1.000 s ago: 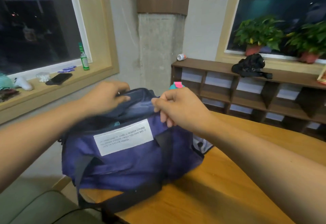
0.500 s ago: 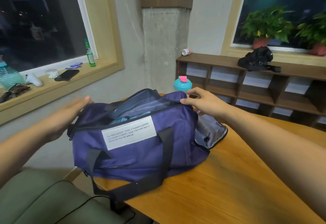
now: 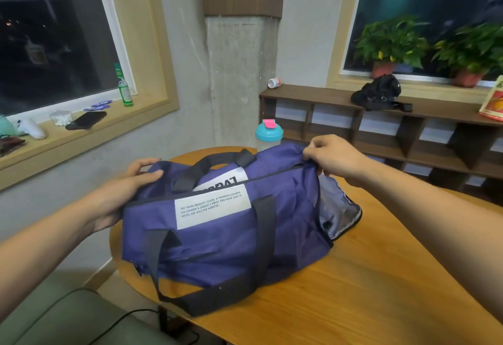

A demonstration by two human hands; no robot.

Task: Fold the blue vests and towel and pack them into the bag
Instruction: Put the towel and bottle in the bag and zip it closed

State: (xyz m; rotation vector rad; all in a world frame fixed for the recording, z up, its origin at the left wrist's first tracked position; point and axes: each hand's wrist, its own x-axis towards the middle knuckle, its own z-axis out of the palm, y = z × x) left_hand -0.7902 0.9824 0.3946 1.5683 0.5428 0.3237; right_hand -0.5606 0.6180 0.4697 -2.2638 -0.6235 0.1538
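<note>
A violet-blue duffel bag [image 3: 217,236] lies on its side on the round wooden table [image 3: 353,290], close to the table's left edge. The fabric is soft and wrinkled. A white label [image 3: 212,206] with small printed lines is sewn on the side facing me. The dark zip line along the top looks drawn together. One dark carry strap [image 3: 261,249] loops down the near side and reaches the near edge of the table, and the second strap [image 3: 215,162] arches over the far side. At the bag's right end a flap with grey lining [image 3: 340,208] lies spread on the wood.

The person's left hand [image 3: 122,192] grasps the left end of the bag, fingers curled over it. The right hand [image 3: 334,159] pinches the fabric at the top of the right end.

Just behind the bag stands a shaker bottle [image 3: 269,135] with a teal lid and a pink cap. Farther back, against the wall, a low brown shelf [image 3: 381,127] carries a black pouch [image 3: 378,94] and a tipped can [image 3: 274,82]. Potted plants [image 3: 389,42] stand on the sill above it. On the left windowsill are a green bottle [image 3: 123,89] and a dark phone [image 3: 86,120].
</note>
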